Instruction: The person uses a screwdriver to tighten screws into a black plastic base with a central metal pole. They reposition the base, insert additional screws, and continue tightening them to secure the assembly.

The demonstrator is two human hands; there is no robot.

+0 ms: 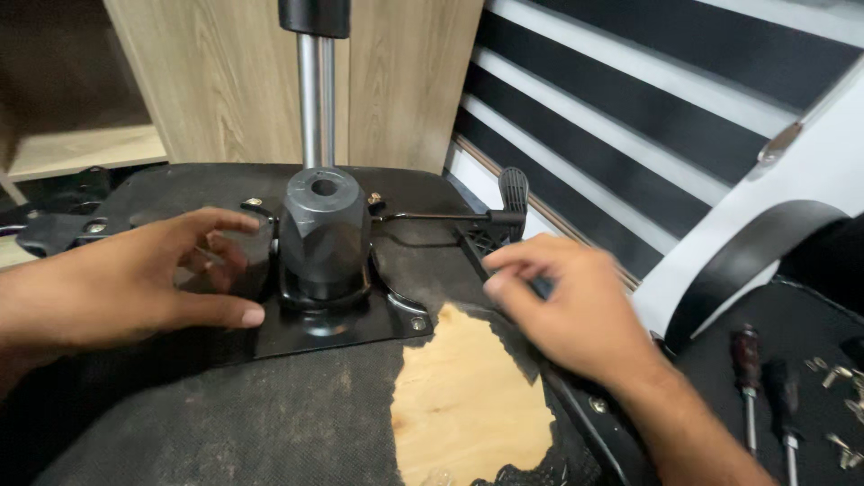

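Even indoor light, fairly bright, from above. Soft shadow under left hand [135, 283] on the black plate [324, 333]. Glare streak down the chrome tube [315, 99]. Right hand [562, 310] slightly blurred at its fingertips. Screwdrivers [765, 396] at the frame edge soft. Wide-angle stretch toward the corners.

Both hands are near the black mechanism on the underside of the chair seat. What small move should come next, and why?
Probably close the left hand on the black mechanism to steady it. Its fingers are spread open just beside the housing and grip nothing, while the right hand already rests on the black lever at the seat edge.
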